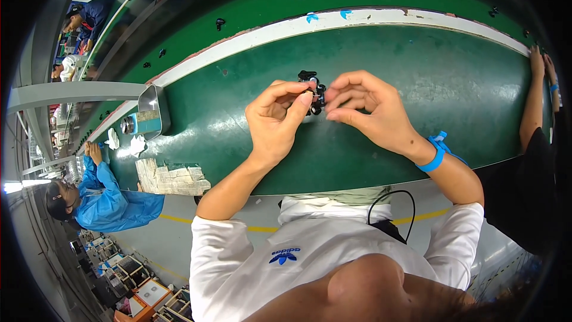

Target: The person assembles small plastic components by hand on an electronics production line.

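Note:
A small cluster of black earbuds (pixel 308 75) lies on the green bench in front of me, partly hidden by my fingers. My left hand (pixel 275 116) pinches one small dark piece, which looks like another black earbud (pixel 313 92), between thumb and fingertips. Just right of the cluster is my right hand (pixel 370 109), its fingers curved and apart, the tips slightly blurred. Nothing shows between its thumb and fingers. A blue band (pixel 440 154) circles my right wrist.
Beyond a white rail (pixel 268 33) runs a green belt (pixel 262 9) carrying several spaced black earbuds. A metal tray (pixel 156 112) with a jar stands at left, near worn paper or tape (pixel 173 177). A person in blue (pixel 122 206) sits left; another person's arm (pixel 532 104) reaches in at right.

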The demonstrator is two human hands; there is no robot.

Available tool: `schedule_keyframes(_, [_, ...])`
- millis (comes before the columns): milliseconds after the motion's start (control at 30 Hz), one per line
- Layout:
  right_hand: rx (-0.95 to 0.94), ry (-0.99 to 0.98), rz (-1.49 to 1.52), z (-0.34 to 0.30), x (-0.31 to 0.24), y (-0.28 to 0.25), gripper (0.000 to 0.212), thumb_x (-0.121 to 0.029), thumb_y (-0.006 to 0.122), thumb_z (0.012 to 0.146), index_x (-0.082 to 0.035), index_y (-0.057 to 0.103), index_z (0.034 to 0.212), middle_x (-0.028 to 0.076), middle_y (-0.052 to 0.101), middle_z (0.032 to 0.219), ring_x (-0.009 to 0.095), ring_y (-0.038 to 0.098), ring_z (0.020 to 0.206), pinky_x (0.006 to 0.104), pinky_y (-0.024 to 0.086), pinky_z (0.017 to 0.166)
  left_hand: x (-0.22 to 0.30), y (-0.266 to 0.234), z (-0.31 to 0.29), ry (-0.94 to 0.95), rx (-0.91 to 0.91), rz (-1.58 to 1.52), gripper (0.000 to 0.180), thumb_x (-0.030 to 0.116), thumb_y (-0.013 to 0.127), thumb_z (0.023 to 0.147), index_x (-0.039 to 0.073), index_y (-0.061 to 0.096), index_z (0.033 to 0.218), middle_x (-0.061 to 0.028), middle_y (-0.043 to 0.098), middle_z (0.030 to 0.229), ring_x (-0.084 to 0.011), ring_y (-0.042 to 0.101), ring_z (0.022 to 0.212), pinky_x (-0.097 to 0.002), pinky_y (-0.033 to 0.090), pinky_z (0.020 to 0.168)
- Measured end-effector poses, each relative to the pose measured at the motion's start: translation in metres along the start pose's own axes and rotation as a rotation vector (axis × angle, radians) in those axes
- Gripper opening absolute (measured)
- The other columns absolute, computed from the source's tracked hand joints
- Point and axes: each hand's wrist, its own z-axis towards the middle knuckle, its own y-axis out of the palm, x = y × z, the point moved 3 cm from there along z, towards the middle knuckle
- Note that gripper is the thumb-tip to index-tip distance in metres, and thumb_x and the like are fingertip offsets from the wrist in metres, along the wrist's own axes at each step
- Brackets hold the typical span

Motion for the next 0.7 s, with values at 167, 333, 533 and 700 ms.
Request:
schedule_keyframes(167, [-0.126, 0.377, 0.29, 0.006, 0.006, -0.009, 0.02, -0.011, 0.058, 0.097, 0.004, 0.058, 0.111, 0.016, 0.068, 0.098, 0.021, 0.069, 0.087, 0.0291, 0.057, 0.069, 0.0, 0.0, -0.001, 0.206, 0.009, 0.193, 0.019, -0.008, 0.067, 0.084, -0.003, 0.067, 0.102, -0.0138, 0.067, 0.101, -0.0184, 0.066, 0.094, -0.029, 0.054, 0.081])
schedule_keyframes(333, [-0.155, 0.373, 0.268, 0.006, 0.005, -0.011, 0.021, -0.01, 0.058, 0.097, 0.005, 0.059, 0.112, 0.017, 0.068, 0.1, 0.021, 0.07, 0.089, 0.0294, 0.057, 0.07, 0.001, 0.006, -0.003, 0.202, -0.052, 0.253, 0.02, -0.009, 0.069, 0.081, -0.003, 0.068, 0.1, -0.014, 0.068, 0.102, -0.0198, 0.066, 0.094, -0.0297, 0.053, 0.082])
schedule_keyframes(533, [-0.065, 0.228, 0.2, 0.002, 0.008, -0.01, 0.021, 0.003, 0.065, 0.089, 0.006, 0.06, 0.11, 0.015, 0.067, 0.1, 0.02, 0.068, 0.09, 0.0283, 0.058, 0.074, 0.002, 0.007, -0.003, 0.153, -0.067, 0.254, 0.021, -0.008, 0.071, 0.081, -0.004, 0.068, 0.101, -0.0147, 0.067, 0.103, -0.0202, 0.066, 0.094, -0.0307, 0.055, 0.084])
schedule_keyframes(700, [-0.05, -0.014, 0.008, -0.001, -0.001, -0.006, 0.019, 0.008, 0.064, 0.087, 0.007, 0.066, 0.106, 0.015, 0.064, 0.102, 0.019, 0.067, 0.089, 0.0269, 0.057, 0.075, 0.004, 0.003, -0.002, 0.055, -0.104, 0.09, 0.019, -0.009, 0.071, 0.081, -0.005, 0.068, 0.1, -0.0151, 0.064, 0.105, -0.0209, 0.065, 0.096, -0.0305, 0.056, 0.085])
